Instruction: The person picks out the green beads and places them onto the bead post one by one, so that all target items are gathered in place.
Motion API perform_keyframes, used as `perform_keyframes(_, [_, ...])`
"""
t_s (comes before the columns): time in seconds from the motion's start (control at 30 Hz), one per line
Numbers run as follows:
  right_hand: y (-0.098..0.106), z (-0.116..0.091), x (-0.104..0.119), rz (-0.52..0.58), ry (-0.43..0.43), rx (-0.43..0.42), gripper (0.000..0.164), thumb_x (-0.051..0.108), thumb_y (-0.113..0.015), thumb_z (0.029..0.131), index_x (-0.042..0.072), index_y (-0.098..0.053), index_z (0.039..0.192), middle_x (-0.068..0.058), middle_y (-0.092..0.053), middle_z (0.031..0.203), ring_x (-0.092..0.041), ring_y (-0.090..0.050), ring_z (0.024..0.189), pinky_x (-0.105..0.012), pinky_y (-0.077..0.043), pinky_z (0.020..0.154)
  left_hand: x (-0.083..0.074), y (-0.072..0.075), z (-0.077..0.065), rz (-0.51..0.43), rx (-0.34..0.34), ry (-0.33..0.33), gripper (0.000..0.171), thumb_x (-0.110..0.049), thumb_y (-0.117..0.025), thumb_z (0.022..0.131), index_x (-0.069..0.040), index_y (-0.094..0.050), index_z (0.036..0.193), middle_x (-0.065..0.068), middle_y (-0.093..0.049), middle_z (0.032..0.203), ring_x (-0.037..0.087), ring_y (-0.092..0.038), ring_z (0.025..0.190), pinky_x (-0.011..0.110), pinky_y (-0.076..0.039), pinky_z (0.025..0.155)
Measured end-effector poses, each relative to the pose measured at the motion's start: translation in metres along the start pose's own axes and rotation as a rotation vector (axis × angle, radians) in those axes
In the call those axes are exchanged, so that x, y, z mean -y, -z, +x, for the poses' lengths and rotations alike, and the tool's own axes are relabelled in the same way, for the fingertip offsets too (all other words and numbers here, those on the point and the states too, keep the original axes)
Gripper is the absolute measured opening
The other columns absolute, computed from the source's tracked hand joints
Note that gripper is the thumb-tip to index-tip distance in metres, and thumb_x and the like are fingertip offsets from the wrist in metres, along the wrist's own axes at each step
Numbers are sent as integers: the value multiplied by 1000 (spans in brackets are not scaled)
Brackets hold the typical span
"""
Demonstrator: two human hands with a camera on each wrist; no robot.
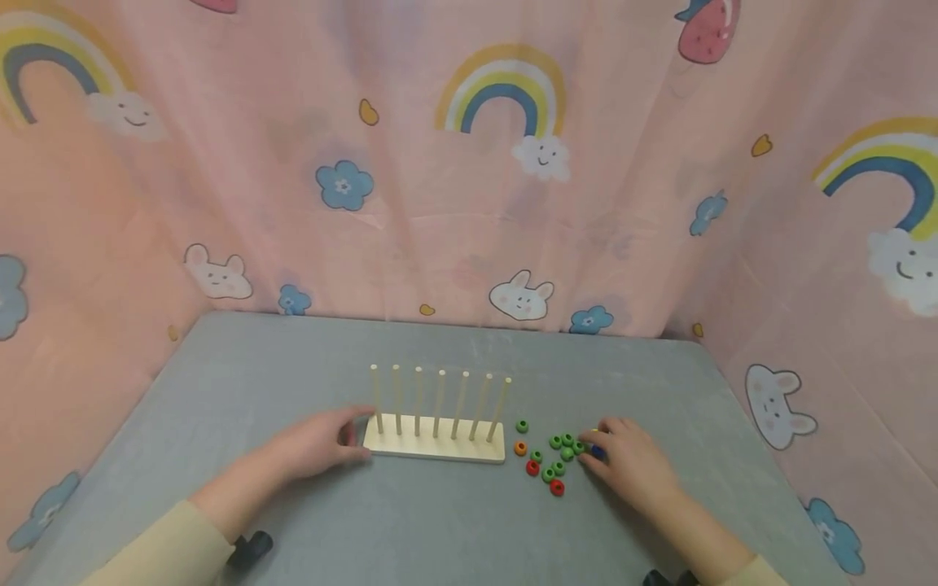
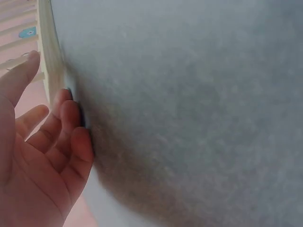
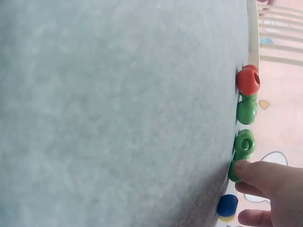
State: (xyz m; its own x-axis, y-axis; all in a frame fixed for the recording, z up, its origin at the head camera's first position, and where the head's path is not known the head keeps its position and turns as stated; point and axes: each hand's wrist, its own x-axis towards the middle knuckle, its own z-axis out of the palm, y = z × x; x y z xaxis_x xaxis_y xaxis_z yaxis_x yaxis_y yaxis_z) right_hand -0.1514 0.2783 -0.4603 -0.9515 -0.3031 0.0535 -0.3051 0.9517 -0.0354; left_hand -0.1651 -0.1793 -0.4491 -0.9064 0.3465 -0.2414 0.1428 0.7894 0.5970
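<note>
"Pink cloth (image 1: 410, 244) printed with rainbows hung behind and on both sides, meeting the far edge of the gray tabletop (image 1: 410, 521). What was the left hand (image 1: 322, 443) doing?"

"It curled round the end of the wooden peg stand (image 1: 440, 446) nearest it, thumb at the front corner, a fingertip at the back one."

"And the seven pegs (image 1: 442, 399)?"

"Upright, bare wood from base to tip. The stand sat between the hands, closer to the left."

"Where were the beads?"

"Loose, between the stand and the right hand (image 1: 637, 464). An orange bead (image 1: 520, 452) lay toward the stand, green beads (image 1: 567, 455) clustered by the right fingertips, and red beads (image 1: 557, 491) sat on the person's side."

"Did the right hand pinch one?"

"Its thumb and forefinger were either side of a green one; I couldn't tell whether they gripped it. A blue bead (image 3: 227, 205) and a yellow bead (image 3: 226, 219) lay close by its fingers."

"Room to move?"

"Tabletop stretched outward from each hand to the side edges, and past the stand to the far one."
</note>
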Motion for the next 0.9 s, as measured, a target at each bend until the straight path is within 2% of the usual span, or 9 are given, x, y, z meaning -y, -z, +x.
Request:
perform_keyframes(0.37, [0, 2, 1, 20, 10, -12, 24, 30, -82, 81, 17, -78, 100, 5, -50, 81, -13, -42, 71, -33, -39, 63, 1, -2, 4, -10, -14, -1, 65, -33, -79, 85, -12, -54, 140, -2, -53, 77, 14, -47, 67, 33, -37, 62])
perform_keyframes(0.63, [2, 3, -1, 62, -10, -9, 23, 29, -81, 82, 15, -77, 100, 4, -52, 84, -14, -46, 74, -35, -42, 65, 3, -5, 4, -1, -27, 5, 63, -34, -80, 84, -14, -56, 138, -2, -52, 75, 14, -46, 66, 32, -36, 61])
perform_keyframes(0.9, [12, 2, -2, 62, -5, -57, 24, 29, -81, 82, 13, -77, 100, 2, -57, 86, -17, -53, 77, -41, -47, 69, 6, -6, 6, -50, -39, -9, 62, -31, -81, 83, -12, -58, 137, -1, -52, 75, 14, -46, 66, 32, -36, 60])
